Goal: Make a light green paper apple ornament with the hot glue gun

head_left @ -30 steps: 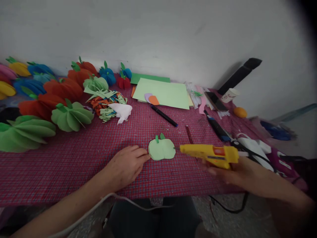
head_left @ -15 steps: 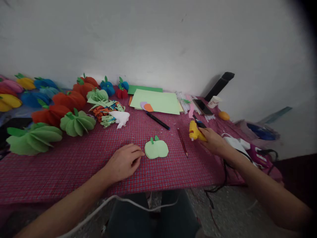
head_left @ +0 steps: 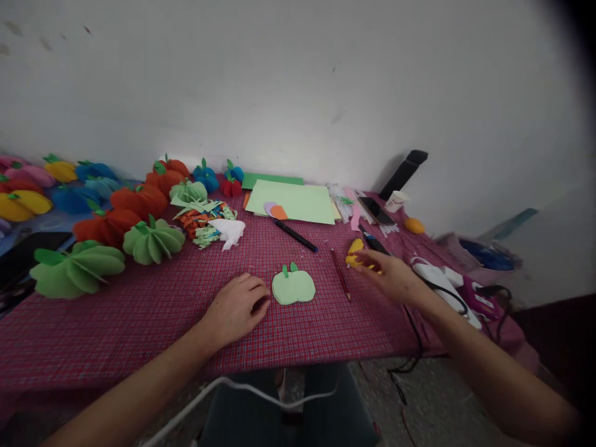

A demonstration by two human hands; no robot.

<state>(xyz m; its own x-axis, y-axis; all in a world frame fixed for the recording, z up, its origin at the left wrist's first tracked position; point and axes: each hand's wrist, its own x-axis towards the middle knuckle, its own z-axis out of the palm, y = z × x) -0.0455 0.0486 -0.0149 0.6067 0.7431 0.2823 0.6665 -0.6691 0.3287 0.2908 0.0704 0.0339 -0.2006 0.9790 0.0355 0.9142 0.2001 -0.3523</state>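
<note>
Curled loosely, my left hand (head_left: 239,309) rests on the checked cloth just left of a light green paper pumpkin shape (head_left: 293,287) with small dark green leaves. Nothing shows between its fingers, which are slightly apart. My right hand (head_left: 388,276) is over the yellow glue gun (head_left: 356,251), its fingers spread and partly covering the gun. A dark red pencil (head_left: 341,275) lies between the paper shape and the glue gun. Behind the shape is a black pen (head_left: 296,235).
Colourful paper pumpkins (head_left: 139,200) fill the left side, beside paper scraps (head_left: 200,222). Green sheets (head_left: 291,200) lie at the back. To the right are a phone (head_left: 376,210), a paper cup (head_left: 396,200), a yellow object (head_left: 414,225) and a white power strip (head_left: 442,285).
The glue gun now lies on the cloth, and my right hand has loosened from it, fingers spreading. My left hand has barely moved. The view has shifted slightly.
</note>
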